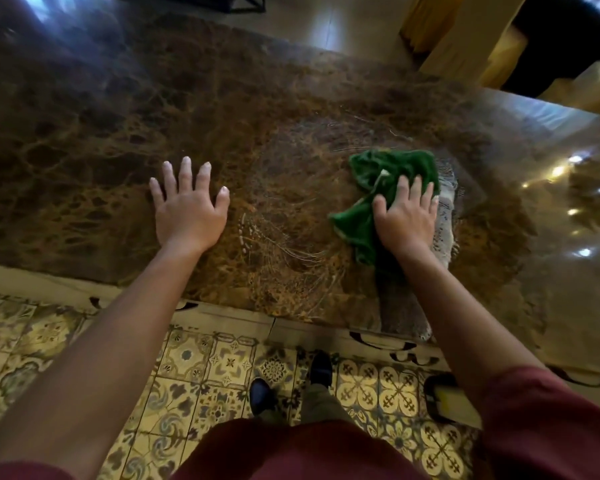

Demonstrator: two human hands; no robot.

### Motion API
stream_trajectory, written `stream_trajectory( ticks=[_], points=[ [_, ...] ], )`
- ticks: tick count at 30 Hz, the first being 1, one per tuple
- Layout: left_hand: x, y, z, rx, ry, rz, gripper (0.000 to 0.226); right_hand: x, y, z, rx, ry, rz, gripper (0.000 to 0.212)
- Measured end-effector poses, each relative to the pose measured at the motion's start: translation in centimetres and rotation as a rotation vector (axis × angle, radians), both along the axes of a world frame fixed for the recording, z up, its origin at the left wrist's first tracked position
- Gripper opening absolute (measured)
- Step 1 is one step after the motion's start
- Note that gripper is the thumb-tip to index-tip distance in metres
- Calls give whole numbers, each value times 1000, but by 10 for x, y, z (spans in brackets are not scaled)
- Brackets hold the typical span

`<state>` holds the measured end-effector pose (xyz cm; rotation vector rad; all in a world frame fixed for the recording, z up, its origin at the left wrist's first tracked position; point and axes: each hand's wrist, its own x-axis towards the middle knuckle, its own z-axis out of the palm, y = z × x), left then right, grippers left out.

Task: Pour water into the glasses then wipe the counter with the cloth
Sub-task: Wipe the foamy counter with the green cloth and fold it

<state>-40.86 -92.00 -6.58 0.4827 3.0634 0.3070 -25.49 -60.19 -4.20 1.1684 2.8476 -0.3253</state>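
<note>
While my right hand (404,220) lies palm down on the green cloth (383,174), its grip is not closed around anything: the fingers (414,190) are stretched flat and close together, pressing the cloth onto the table (118,109). Bunched and creased, the cloth spreads out from under that hand toward the far side and toward my left, with a pale hem showing along one fold. It sits on the right part of the brown marbled top, fairly near the front edge.

Around the cloth I see thin curved wet streaks (278,244) arcing over the stone, and a pale damp smear (445,216) just right of my right hand.

My left hand (187,206) rests flat on the bare stone well apart from the cloth, its grip wide, fingers fanned out and holding nothing.

Past the front edge of the table I look down at a patterned tile floor (222,362), my two dark shoes (321,368) and my dark red shirt (291,448). Small lights (575,159) reflect in the glossy surface at the far right.
</note>
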Motion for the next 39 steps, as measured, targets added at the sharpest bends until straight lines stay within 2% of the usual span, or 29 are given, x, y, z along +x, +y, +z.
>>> stream_trajectory(
  ticks=[3, 6, 9, 12, 14, 16, 19, 21, 25, 30, 35, 39],
  points=[
    [-1, 2, 1, -2, -1, 0, 68, -63, -18, 7, -36, 8, -32, 77],
    [-2, 0, 1, 4, -1, -2, 66, -78, -77, 5, -36, 29, 195, 77],
    [-3, -1, -1, 19, 1, -5, 65, -24, -138, -3, -27, 84, 429, 76],
    [-4, -1, -3, 16, -5, 2, 65, 40, -145, -11, -22, 103, 580, 74],
    [-3, -2, -2, 19, -1, -4, 65, 54, -108, -12, 7, 61, 522, 75],
    [-2, -2, -2, 19, 8, -11, 65, 46, -56, -10, 47, 25, 309, 78],
    [-2, 0, -4, 9, 26, -4, 65, 10, 5, -6, 39, 7, 11, 78],
    [-3, 1, -5, 8, 28, 0, 65, -25, 11, -4, 30, 28, -60, 78],
    [-5, 0, -6, 3, 31, -4, 66, -62, -59, -4, 25, 48, 176, 79],
    [-5, -1, -7, 35, 25, -2, 64, 1, -150, -11, 8, 243, 553, 69],
    [-3, -2, -3, 75, 5, -20, 59, 74, -132, -5, -110, 488, 576, 37],
    [11, 0, 16, 214, 11, 1, 49, 100, -113, 26, -361, 658, 457, 35]
  ],
)
